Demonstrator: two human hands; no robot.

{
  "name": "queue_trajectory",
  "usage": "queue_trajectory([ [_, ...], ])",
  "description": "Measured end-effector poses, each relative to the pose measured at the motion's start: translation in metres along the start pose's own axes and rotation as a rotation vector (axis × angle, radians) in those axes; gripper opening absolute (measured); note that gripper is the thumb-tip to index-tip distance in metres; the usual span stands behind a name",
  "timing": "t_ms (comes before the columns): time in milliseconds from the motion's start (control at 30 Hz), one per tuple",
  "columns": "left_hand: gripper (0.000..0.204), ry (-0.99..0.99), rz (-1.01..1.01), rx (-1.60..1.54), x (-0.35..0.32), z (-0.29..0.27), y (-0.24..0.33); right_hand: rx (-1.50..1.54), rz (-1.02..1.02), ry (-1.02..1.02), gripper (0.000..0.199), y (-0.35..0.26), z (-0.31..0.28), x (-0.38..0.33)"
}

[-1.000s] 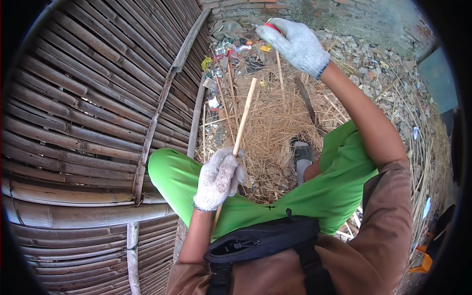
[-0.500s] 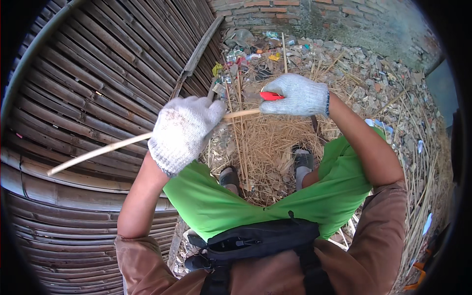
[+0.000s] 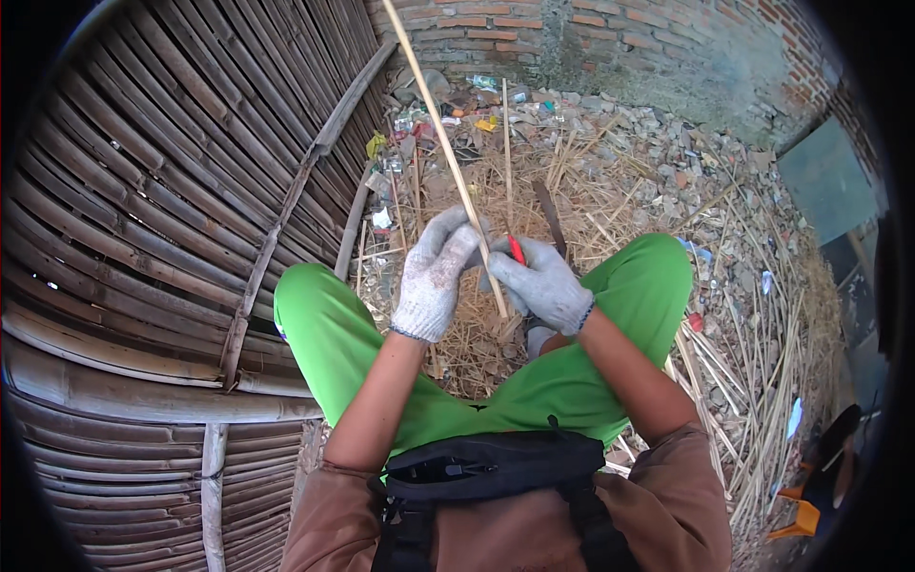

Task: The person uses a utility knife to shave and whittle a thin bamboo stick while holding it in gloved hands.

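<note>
A long, thin bamboo strip (image 3: 438, 124) slants from the top of the view down between my two hands, its lower end near my lap. My left hand (image 3: 431, 278), in a whitish knitted glove smudged with brown, is closed round the strip. Gloved too, my right hand (image 3: 545, 281) is closed beside it, thumb against the strip's lower part. A small red object (image 3: 516, 250) sticks out of the right hand's grip; the fingers hide the rest, so its kind does not show.
A bamboo slat wall (image 3: 143, 210) rises at my left, a brick wall (image 3: 515, 43) at the back. Dry shavings (image 3: 477, 353) and rubble litter the ground. A dark, flat blade-like piece (image 3: 550, 219) lies beyond my right hand. Several thin strips (image 3: 734, 381) lie at the right.
The strip has swung from lying sideways, pointing left, to pointing away from me. Both hands have come lower and closer together. My view has turned to the right.
</note>
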State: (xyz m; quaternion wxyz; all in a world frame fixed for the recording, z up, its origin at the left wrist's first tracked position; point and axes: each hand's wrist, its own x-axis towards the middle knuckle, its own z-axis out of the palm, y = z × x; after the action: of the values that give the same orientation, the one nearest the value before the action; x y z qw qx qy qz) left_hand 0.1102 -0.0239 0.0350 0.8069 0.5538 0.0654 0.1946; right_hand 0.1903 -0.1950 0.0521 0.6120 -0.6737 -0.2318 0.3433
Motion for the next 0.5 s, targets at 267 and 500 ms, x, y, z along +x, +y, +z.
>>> queue_trajectory([
  [267,0.036,0.081,-0.322,-0.241,-0.019,-0.035,-0.026,-0.244,-0.064,-0.028,0.041,0.033,0.005,0.025],
  [500,0.031,0.016,-0.378,-0.485,-0.050,-0.059,-0.004,-0.244,-0.120,0.260,0.050,0.010,0.011,0.043],
])
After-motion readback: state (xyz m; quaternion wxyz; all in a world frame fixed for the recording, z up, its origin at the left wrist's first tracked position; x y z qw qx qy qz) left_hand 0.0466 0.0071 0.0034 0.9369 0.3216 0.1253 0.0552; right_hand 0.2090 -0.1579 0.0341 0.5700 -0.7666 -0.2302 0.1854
